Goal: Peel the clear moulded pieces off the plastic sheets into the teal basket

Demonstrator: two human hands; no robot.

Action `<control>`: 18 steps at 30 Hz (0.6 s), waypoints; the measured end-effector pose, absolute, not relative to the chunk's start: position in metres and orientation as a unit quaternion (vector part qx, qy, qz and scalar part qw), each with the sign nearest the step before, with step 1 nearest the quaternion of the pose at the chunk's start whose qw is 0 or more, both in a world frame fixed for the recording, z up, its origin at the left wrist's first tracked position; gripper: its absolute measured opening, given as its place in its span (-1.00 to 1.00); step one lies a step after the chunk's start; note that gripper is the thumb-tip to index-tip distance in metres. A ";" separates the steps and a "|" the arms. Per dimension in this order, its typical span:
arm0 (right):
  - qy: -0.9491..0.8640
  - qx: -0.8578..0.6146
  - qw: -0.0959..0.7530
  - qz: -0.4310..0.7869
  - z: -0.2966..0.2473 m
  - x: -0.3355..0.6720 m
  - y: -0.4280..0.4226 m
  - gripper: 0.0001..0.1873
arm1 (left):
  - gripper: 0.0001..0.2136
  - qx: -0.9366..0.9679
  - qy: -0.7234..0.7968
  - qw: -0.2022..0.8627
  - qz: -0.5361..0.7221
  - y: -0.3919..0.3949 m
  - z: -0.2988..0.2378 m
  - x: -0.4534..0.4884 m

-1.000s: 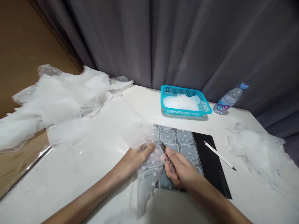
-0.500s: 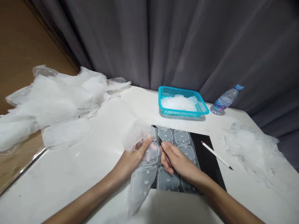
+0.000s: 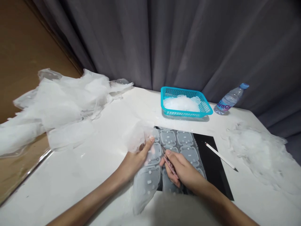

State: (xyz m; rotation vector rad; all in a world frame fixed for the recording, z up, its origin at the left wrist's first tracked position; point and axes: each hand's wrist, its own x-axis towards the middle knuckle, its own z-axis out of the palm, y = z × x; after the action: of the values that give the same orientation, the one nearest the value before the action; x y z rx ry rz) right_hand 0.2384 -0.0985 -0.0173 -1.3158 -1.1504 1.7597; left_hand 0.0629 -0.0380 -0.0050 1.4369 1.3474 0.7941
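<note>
Sheet (image 3: pixel 190 153) of translucent panels, partly on black board (image 3: pixel 215 168), left column (image 3: pixel 148 177) pinched in left fingers (image 3: pixel 149 145). Slim pinkish tool (image 3: pixel 171 168) clasped in right fingers (image 3: pixel 173 180), tip near seam (image 3: pixel 160 138) beside left column. Keep sheet taut, tip shallow along seam, left fingers well clear.

Set as a single view, worn on the head. Looks forward and down across the white surface (image 3: pixel 70 175) from its near side, above and behind the left hand (image 3: pixel 136 158) and right hand (image 3: pixel 176 164). Stands close, placing both just below mid-frame. Carries on past the blue basket (image 3: pixel 183 113) and the bottle (image 3: pixel 231 100), smaller and farther off, to the grey curtain (image 3: pixel 178 44) filling most of the upper part. Spreads wide, taking in the brown panel (image 3: pixel 21 53) at the left edge and a translucent heap (image 3: pixel 263 153) at the right.
</note>
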 end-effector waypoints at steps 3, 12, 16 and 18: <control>-0.419 -0.507 0.322 0.681 -0.016 0.235 -0.095 -0.32 | -0.62 0.605 0.545 0.466 0.347 -0.037 -0.008 0.063; -0.363 -0.514 0.346 0.696 -0.022 0.226 -0.098 -0.25 | -0.63 0.604 0.542 0.470 0.347 -0.036 -0.008 0.062; -0.361 -0.509 0.333 0.707 -0.020 0.225 -0.098 -0.24 | -0.59 0.603 0.549 0.474 0.333 -0.036 -0.009 0.062; -0.355 -0.508 0.323 0.716 -0.018 0.227 -0.099 -0.24 | -0.57 0.597 0.557 0.477 0.325 -0.037 -0.009 0.062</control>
State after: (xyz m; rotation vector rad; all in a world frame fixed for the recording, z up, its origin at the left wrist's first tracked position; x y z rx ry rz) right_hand 0.2270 -0.0987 -0.0183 -1.3321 -0.9311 1.8785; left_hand 0.0621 -0.0371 -0.0094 1.4589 1.3609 0.7942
